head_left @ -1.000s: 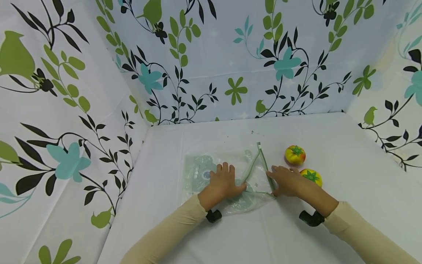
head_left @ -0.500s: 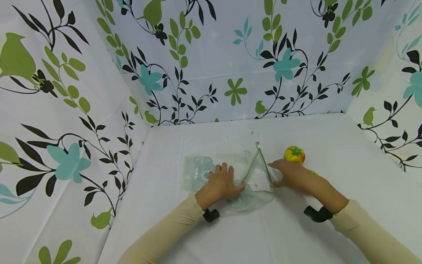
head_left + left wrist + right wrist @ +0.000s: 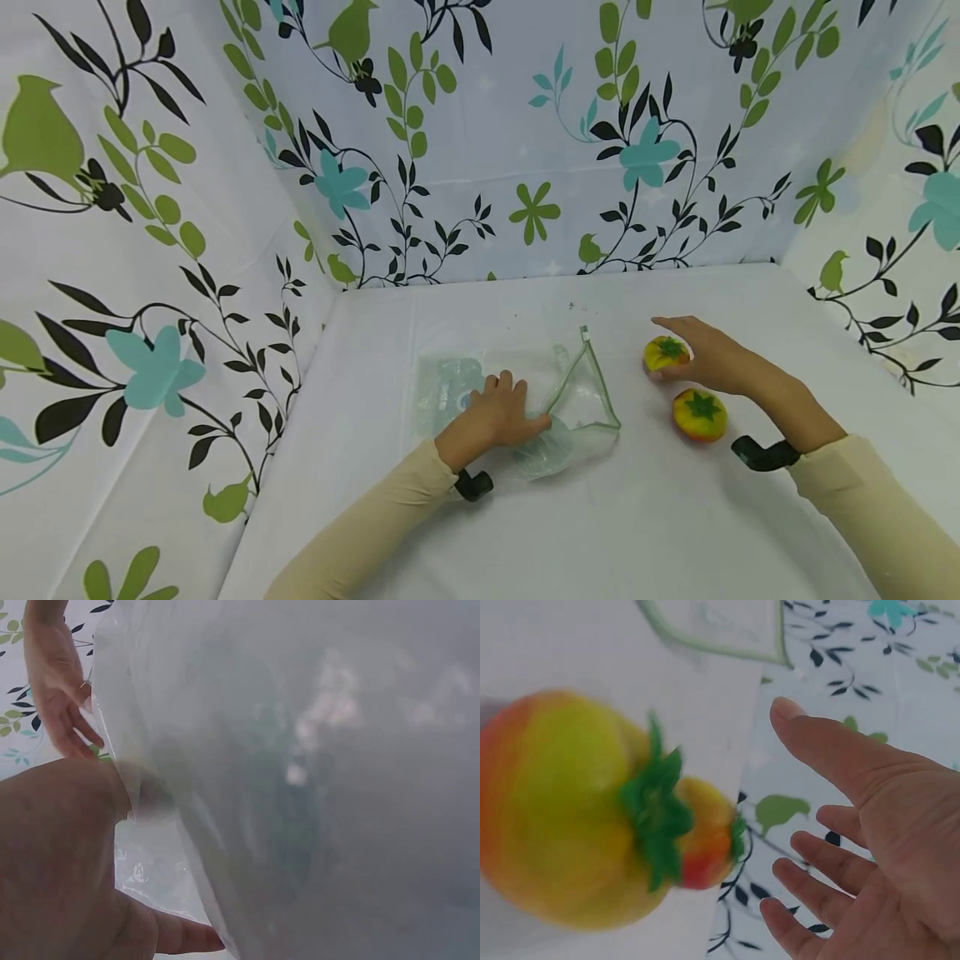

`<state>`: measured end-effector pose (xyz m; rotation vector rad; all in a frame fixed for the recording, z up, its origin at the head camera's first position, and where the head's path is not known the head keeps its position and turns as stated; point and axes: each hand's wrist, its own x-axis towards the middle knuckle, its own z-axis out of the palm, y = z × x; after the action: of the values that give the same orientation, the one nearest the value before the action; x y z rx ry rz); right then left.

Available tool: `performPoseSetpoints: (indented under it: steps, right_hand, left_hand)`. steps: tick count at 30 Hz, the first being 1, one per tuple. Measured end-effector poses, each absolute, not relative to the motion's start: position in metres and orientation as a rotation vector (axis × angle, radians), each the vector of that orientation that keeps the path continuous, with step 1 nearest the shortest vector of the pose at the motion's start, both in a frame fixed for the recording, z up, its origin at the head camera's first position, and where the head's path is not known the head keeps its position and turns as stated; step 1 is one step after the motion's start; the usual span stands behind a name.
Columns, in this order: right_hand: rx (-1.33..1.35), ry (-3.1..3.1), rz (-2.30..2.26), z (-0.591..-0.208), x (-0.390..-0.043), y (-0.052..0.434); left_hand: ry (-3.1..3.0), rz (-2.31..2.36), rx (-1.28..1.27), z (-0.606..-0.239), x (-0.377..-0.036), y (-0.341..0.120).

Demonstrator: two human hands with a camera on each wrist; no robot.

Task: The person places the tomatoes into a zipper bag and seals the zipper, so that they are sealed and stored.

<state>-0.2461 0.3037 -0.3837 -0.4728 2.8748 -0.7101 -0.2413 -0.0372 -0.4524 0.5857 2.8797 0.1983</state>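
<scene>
A clear plastic zip bag (image 3: 555,458) with a green zip strip (image 3: 603,385) lies flat, its mouth spread into a triangle facing right. My left hand (image 3: 497,419) rests on the bag with fingers spread, the thumb at the mouth's edge; in the left wrist view the cloudy film (image 3: 315,795) covers most of the picture. To the right are two yellow-red toy tomatoes with green leafy tops. My right hand (image 3: 720,358) reaches over the far tomato (image 3: 663,355), thumb and fingers apart on either side of it. The near tomato (image 3: 701,415) sits just below that hand.
A white cloth covers the table (image 3: 540,542). Patterned curtains (image 3: 465,150) with leaves, birds and flowers stand behind and at both sides. Black camera mounts (image 3: 763,454) are worn on the wrists.
My right hand has left the bag's right edge and moved right and away to the far tomato, uncovering the near one. My left hand has stayed nearly still on the bag.
</scene>
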Motion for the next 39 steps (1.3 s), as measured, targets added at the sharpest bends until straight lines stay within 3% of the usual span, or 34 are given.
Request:
performPoseSetpoints:
  steps: [13, 39]
  right_hand:
    - [-0.356, 2.768, -0.791, -0.419, -0.259, 0.348]
    - [-0.389, 2.753, -0.812, -0.437, -0.269, 0.355]
  left_hand:
    - [2.869, 0.211, 0.588, -0.452, -0.239, -0.038]
    - [2.889, 0.165, 0.578, -0.453, -0.241, -0.039]
